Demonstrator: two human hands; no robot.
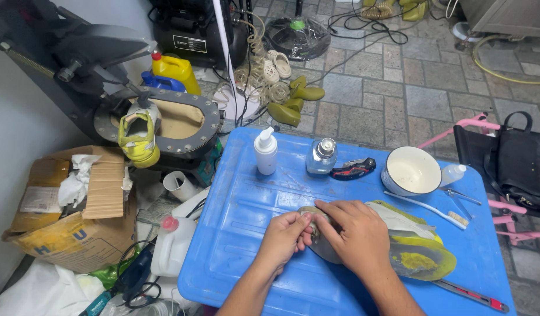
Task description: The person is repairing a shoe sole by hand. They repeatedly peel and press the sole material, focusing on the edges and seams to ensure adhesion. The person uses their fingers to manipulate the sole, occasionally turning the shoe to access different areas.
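Work surface: a blue plastic lid (246, 234) serves as the table, with brick paving beyond it.
Cardboard box: a torn brown box (77, 222) sits on the floor to the left, stuffed with white paper.
Round machine: a dark ring-shaped press (208, 126) stands behind the box, with a yellow-green sneaker (138, 137) resting on its rim.
Black bag: a bag (524, 161) hangs on a pink frame at the right edge.
Shoe: a grey shoe with a yellow-stained sole (419, 254) lies on its side on the blue lid, sole toward the right, toe end under the hands.
Right hand (354, 234): lies over the shoe's upper, fingers curled down and pressing on it, index finger reaching toward the toe.
Left hand (284, 237): fingers closed in a pinch on the toe edge of the shoe, touching the right hand's fingertips.
White bowl: a bowl (411, 171) stands behind the shoe, near the lid's far edge.
Bottles: a white pump bottle (266, 152) and a clear glass bottle (321, 158) stand upright side by side at the far edge.
Knife: a red-and-black folding utility knife (353, 169) lies between the glass bottle and the bowl.
Toothbrush: a white toothbrush (428, 209) lies just right of the shoe, in front of the bowl.
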